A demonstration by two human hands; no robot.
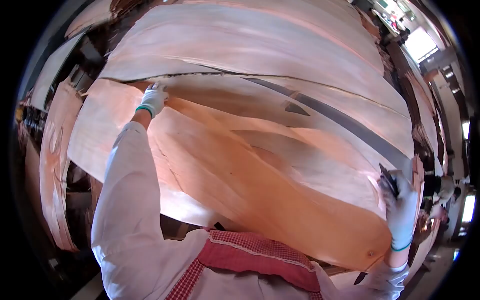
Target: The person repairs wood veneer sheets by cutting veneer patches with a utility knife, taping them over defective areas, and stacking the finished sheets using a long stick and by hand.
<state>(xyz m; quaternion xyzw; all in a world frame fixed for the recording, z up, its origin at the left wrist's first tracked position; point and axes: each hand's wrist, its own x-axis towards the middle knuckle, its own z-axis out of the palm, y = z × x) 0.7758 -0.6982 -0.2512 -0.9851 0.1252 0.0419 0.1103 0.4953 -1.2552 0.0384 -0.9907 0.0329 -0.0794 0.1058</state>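
Observation:
My left hand (pixel 153 99), in a white glove with a green cuff, is closed at the far edge of a thin orange-brown wood veneer sheet (pixel 225 170). That sheet is raised and bent, running diagonally towards my right side. On the right, my gloved right hand (pixel 401 205) is closed around a dark, narrow hand tool (pixel 388 180), knife-like in shape; its exact kind is unclear. This hand is beside the sheet's right end; whether it also grips the veneer is hidden. Beneath lie paler veneer sheets (pixel 250 40), with a long dark split running across.
Ragged-edged veneer (pixel 61 165) stands in stacks on the left. More torn veneer strips (pixel 417 105) line the right side. A person (pixel 442 190) is at the far right, near bright windows (pixel 420 45). My red checked apron (pixel 260 250) is close to the near edge.

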